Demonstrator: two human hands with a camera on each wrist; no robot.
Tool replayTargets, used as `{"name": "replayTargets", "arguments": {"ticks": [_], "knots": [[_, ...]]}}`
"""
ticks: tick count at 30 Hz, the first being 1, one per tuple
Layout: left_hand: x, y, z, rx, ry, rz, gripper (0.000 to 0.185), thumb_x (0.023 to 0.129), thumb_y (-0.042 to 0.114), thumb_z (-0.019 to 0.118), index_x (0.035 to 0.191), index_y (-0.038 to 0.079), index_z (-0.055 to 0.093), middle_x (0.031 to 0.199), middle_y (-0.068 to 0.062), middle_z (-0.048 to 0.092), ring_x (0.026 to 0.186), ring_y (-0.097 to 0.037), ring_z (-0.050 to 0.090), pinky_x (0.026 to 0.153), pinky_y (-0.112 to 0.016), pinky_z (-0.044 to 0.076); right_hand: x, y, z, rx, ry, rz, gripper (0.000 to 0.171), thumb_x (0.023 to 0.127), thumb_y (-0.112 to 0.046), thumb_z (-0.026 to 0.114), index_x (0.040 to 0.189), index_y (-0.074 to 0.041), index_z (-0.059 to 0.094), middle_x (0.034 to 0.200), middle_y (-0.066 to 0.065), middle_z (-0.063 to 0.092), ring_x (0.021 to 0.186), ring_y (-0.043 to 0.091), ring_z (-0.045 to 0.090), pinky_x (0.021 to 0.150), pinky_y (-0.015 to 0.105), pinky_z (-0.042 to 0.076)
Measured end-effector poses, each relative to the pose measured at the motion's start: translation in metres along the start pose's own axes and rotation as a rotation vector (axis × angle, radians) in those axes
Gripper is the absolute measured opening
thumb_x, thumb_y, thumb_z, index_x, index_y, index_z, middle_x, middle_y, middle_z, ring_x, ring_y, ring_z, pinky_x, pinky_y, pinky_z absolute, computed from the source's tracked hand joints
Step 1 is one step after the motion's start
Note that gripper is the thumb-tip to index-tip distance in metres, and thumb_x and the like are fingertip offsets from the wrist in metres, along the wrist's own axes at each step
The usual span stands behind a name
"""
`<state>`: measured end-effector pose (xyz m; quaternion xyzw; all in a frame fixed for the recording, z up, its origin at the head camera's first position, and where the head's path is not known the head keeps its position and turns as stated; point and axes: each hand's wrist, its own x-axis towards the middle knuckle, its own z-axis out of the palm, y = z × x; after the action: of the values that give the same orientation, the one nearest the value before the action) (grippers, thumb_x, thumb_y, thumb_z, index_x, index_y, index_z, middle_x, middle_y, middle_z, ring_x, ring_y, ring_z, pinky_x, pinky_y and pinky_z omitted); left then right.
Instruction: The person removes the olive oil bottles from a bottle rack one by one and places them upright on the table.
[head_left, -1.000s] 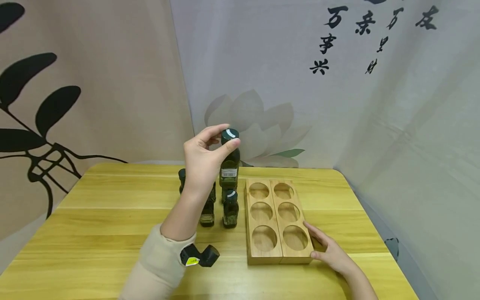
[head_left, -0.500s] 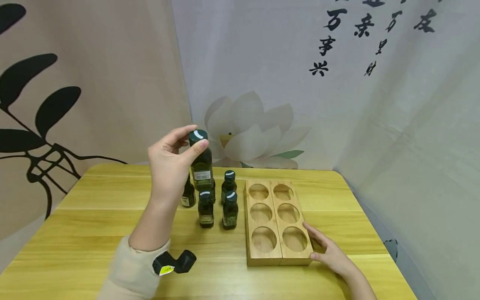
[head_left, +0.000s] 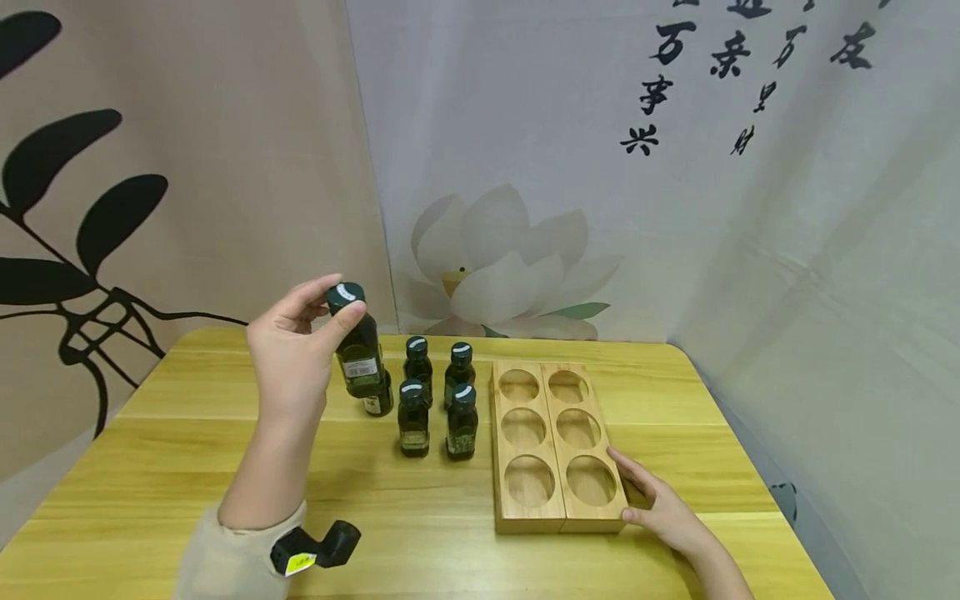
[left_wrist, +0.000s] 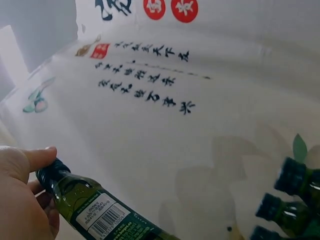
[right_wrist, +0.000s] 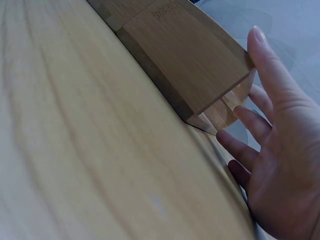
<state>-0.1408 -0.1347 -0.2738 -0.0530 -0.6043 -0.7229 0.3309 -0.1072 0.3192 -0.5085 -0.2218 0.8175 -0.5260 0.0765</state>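
Left arm: beige sleeve, black wrist camera with yellow sticker. Right arm bare.

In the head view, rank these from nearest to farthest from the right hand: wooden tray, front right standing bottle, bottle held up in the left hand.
From the right hand:
1. wooden tray, touching its fingers, at the tray's near right corner.
2. front right standing bottle, just left of the tray.
3. held bottle, farthest left, raised in the left hand.
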Motion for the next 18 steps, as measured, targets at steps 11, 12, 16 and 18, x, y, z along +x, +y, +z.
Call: {"name": "replayTargets", "arguments": {"ticks": [11,12,16,18], "knots": [[-0.012,-0.025,-0.018,0.095,-0.011,-0.074,0.031,0.076,-0.005,0.077,0.107,-0.001,0.072,0.103,-0.007,0.066,0.088,-0.019,0.054,0.074,-0.018,0.049,0.000,0.000,0.000,0.034,-0.002,0.006,0.072,0.091,-0.028,0.067,0.152,-0.018,0.030,0.151,0.015,0.030,0.131,0.006,0.033,0.101,0.021,0.026],[-0.013,-0.027,-0.019,0.109,-0.013,-0.088,0.031,0.077,-0.004,0.078,0.107,0.001,0.073,0.104,-0.008,0.066,0.089,-0.018,0.054,0.074,-0.018,0.050,0.000,0.000,0.000,0.032,-0.002,0.006,0.072,0.091,-0.029,0.067,0.152,-0.018,0.030,0.151,0.015,0.030,0.131,0.005,0.033,0.101,0.021,0.026],[-0.019,-0.038,-0.024,0.137,-0.016,-0.127,0.032,0.077,-0.003,0.078,0.108,0.002,0.072,0.106,-0.009,0.065,0.090,-0.017,0.054,0.075,-0.016,0.049,0.000,0.002,0.000,0.025,0.000,0.005,0.072,0.091,-0.032,0.067,0.152,-0.018,0.030,0.151,0.016,0.031,0.131,0.005,0.034,0.102,0.022,0.026],[-0.021,-0.043,-0.026,0.155,-0.019,-0.135,0.033,0.078,-0.003,0.078,0.110,-0.001,0.071,0.105,-0.007,0.065,0.091,-0.017,0.054,0.075,-0.016,0.049,0.000,0.002,0.000,0.025,-0.001,0.003,0.072,0.091,-0.032,0.067,0.152,-0.018,0.030,0.151,0.016,0.031,0.131,0.005,0.034,0.102,0.022,0.026]]}}
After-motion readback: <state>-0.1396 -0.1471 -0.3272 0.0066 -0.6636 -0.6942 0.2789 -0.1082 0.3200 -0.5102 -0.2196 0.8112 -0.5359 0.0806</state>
